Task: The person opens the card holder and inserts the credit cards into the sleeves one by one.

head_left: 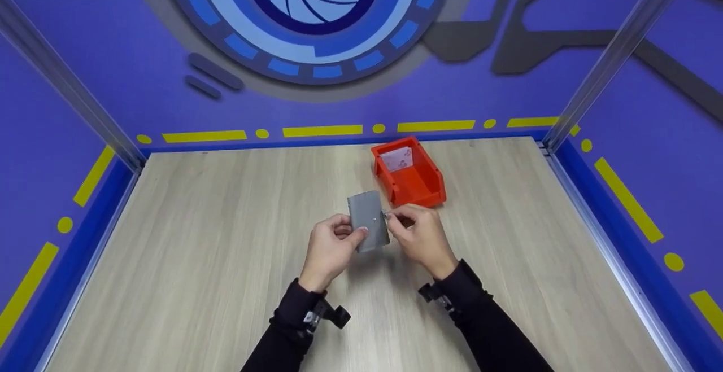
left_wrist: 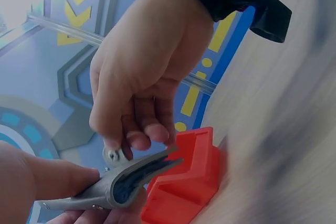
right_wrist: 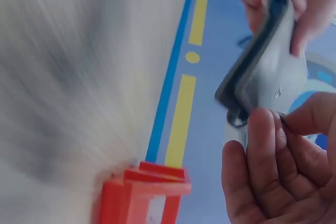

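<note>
Over the table, a small grey folded wallet (head_left: 366, 211) is held up in my left hand (head_left: 327, 245). The thumb presses on its front cover while the fingers support it behind. In the left wrist view the wallet (left_wrist: 118, 184) appears edge-on, its dark blue inside showing between the covers. My right hand (head_left: 421, 235) is at the wallet's right edge, pinching a small tab with a round metal snap (left_wrist: 113, 155) between thumb and fingertips. The right wrist view shows these fingers close under the wallet's (right_wrist: 275, 69) lower edge.
A red plastic bin (head_left: 438, 183) stands just beyond my right hand, with a pale printed label inside its back. The wooden tabletop (head_left: 197, 259) is bounded by blue-purple panels (head_left: 101, 78) and metal frame posts (head_left: 621, 50).
</note>
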{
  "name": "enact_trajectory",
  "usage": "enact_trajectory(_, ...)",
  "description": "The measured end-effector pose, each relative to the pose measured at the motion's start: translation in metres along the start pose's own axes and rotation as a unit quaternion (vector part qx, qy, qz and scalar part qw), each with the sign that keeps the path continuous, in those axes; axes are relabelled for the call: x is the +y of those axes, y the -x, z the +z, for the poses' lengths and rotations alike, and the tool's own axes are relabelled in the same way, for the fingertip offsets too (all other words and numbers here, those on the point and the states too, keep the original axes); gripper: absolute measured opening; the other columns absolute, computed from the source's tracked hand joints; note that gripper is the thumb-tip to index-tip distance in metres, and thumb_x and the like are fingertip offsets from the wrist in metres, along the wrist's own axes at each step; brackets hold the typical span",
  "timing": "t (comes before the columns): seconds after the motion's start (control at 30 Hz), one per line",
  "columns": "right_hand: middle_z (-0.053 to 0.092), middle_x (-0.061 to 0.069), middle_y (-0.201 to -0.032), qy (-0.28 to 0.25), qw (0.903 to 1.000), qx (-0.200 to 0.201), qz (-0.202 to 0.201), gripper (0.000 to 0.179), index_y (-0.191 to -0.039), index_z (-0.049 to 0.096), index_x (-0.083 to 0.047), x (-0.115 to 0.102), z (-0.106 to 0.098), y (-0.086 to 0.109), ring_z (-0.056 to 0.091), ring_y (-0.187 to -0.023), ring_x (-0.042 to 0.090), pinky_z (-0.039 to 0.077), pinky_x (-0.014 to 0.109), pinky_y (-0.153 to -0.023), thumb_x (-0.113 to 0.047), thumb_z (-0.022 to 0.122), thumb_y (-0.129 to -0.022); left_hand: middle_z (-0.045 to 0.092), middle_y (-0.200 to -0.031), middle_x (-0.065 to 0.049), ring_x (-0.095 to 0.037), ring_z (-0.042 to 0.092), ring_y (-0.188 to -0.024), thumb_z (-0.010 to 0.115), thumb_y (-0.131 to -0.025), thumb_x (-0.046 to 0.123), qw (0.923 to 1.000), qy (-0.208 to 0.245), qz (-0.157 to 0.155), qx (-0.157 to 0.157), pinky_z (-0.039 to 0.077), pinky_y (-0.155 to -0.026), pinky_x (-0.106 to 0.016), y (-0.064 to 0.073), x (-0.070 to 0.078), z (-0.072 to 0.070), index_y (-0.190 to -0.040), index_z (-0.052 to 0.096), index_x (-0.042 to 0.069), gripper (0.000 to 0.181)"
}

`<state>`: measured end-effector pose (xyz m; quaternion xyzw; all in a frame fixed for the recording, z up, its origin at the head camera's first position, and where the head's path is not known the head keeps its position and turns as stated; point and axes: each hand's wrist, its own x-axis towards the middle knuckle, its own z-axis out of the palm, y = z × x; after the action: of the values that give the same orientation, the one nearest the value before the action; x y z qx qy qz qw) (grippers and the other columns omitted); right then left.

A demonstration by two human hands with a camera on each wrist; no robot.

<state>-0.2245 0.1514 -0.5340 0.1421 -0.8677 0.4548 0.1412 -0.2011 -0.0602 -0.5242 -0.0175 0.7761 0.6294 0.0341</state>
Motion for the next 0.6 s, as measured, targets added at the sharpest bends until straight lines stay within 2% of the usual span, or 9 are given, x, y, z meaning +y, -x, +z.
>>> enact_trajectory(0.13,0.081,0.004,-0.100,0.013,0.9997,0.017,0.008,0.013,-0.110,0.084,-0.008,0.002,-0.008,-0.004,0.069,-0.083,0.014,0.061,0.030,-0.078,-0.010,0.076,-0.100,0.078,-0.109,-0.015,-0.020,0.073,-0.099,0.080,-0.096,0.012,0.9996,0.026,-0.004,0.000,0.062,-0.083,-0.032,0.000,0.003,-0.005,-0.116,0.077,0.001,0.023)
enact_trajectory(0.3,0.077,0.005,-0.109,0.016,0.9998,0.002,0.010,0.022,-0.123,0.079,-0.008,0.004,-0.012,-0.006,0.065,-0.086,0.015,0.061,0.033,-0.079,-0.013,0.076,-0.102,0.079,-0.115,-0.017,-0.021,0.074,-0.103,0.078,-0.099,0.011,0.9986,0.048,0.000,-0.022,0.061,-0.086,-0.032,0.000,0.004,-0.009,-0.120,0.076,-0.001,0.024)
enact_trajectory(0.47,0.076,0.005,-0.102,-0.048,0.9981,-0.036,0.013,0.017,-0.120,0.082,-0.010,0.005,-0.015,-0.005,0.071,-0.079,0.018,0.060,0.026,-0.075,-0.018,0.077,-0.105,0.079,-0.120,-0.018,-0.022,0.075,-0.108,0.072,-0.104,0.011,0.9977,0.047,-0.003,-0.048,0.060,-0.090,-0.033,-0.001,0.002,-0.012,-0.127,0.074,-0.002,0.026)
enact_trajectory(0.6,0.077,0.011,-0.106,-0.127,0.9878,-0.072,0.054,0.021,-0.122,0.081,-0.009,0.005,-0.017,-0.005,0.077,-0.083,0.025,0.063,0.026,-0.079,-0.020,0.077,-0.105,0.079,-0.124,-0.019,-0.023,0.075,-0.111,0.068,-0.107,0.010,0.9971,0.050,-0.005,-0.057,0.060,-0.093,-0.034,-0.002,0.001,-0.014,-0.133,0.072,-0.002,0.029)
